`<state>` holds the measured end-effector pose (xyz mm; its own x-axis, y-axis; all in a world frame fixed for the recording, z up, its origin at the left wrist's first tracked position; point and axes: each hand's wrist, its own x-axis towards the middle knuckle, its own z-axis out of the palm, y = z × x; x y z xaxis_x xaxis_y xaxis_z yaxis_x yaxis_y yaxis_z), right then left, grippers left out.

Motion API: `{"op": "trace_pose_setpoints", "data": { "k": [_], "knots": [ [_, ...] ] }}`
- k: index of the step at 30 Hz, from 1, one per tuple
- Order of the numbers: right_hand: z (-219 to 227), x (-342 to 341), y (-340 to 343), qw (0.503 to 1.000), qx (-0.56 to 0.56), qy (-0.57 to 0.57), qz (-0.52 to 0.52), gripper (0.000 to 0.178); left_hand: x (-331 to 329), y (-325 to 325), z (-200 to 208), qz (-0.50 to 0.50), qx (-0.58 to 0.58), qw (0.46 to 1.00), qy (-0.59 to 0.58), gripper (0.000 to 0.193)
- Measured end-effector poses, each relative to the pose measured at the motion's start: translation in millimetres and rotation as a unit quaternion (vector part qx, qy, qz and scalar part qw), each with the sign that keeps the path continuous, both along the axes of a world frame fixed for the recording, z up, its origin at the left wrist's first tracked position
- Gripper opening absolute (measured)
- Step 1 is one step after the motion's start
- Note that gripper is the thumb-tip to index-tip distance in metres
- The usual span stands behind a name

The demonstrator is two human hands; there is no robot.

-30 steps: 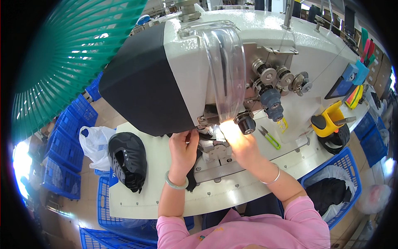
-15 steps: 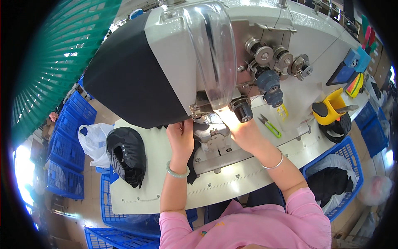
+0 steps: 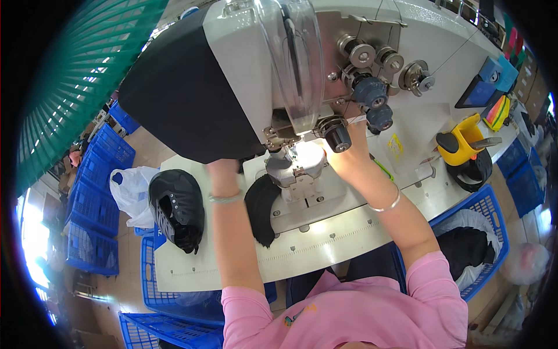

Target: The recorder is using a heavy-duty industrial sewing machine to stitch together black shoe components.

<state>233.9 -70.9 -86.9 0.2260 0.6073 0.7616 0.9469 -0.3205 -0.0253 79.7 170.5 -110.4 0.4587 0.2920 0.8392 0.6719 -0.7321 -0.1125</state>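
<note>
My left hand (image 3: 224, 170) is under the dark cover of the sewing machine (image 3: 192, 87), its fingers hidden and the wrist blurred. A curved black fabric piece (image 3: 261, 212) hangs over the table beside the machine's lit sewing bed (image 3: 296, 166). To the right of the needle, my right hand (image 3: 347, 157) reaches up behind a black knob (image 3: 336, 135). That knob and the machine's fittings cover its fingers, so any hold is hidden. Green-handled thread snips (image 3: 383, 169) lie on the table, partly covered by my right forearm.
A black shoe (image 3: 177, 210) and a white plastic bag (image 3: 132, 195) are at the left. At the right stands a yellow holder (image 3: 463, 148), above a blue basket (image 3: 499, 216) with black material. Blue crates (image 3: 93, 215) line the left floor. A green fan guard (image 3: 87, 75) fills the upper left.
My left hand has moved left and further under the machine head. My right hand has shifted up and right, its forearm now partly covering the snips. More of the black fabric piece shows.
</note>
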Motion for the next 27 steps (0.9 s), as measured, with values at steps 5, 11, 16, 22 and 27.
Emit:
{"op": "trace_pose_setpoints", "data": {
  "k": [5, 11, 16, 22, 27],
  "knots": [
    [19, -43, -34, 0.987, -0.072, 0.02, 0.142, 0.03, -75, -60, 108, -0.181, -0.036, 0.886, -0.425, 0.025],
    [48, -104, -15, 0.879, 0.14, 0.224, 0.397, 0.037, -109, -176, 120, -0.148, -0.086, 0.985, -0.021, 0.013],
    [25, -67, -26, 0.777, -0.157, 0.382, 0.475, 0.028, -103, -184, 91, -0.28, -0.325, 0.903, -0.017, 0.013],
    [2, -66, -43, 0.64, -0.084, 0.6, 0.473, 0.034, -82, -169, 52, -0.399, -0.64, 0.652, -0.078, 0.026],
    [-18, -61, -42, 0.607, -0.05, 0.644, 0.463, 0.036, -72, -169, 34, -0.454, -0.732, 0.484, -0.152, 0.027]
  ]
}}
